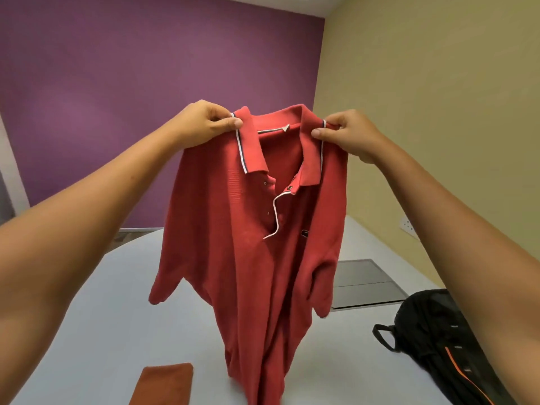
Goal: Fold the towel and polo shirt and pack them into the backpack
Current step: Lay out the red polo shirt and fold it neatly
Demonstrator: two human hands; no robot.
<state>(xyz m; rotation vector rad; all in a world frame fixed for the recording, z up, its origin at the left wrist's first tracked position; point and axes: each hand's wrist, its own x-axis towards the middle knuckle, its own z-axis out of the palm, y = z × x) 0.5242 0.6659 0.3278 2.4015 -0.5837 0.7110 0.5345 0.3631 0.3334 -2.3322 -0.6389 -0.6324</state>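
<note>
While both arms reach out over the table, the red polo shirt hangs in the air between the two hands, held up by its shoulders at either end of the collar. The left hand pinches the left shoulder seam between thumb and curled fingers, and the right hand pinches the right shoulder seam the same way, thumb toward the camera. The shirt faces the camera with its placket unbuttoned (the white edging of the opening curls down the chest), its short sleeves droop at both sides, and its lower hem reaches the table surface at the near edge of the view. The rust-brown towel lies flat on the table at near left, just beside the shirt's hem, already in a folded rectangle. The black backpack with an orange stripe lies on the table at near right, partly behind the right forearm. A dark grey panel sits flat in the tabletop farther right.
</note>
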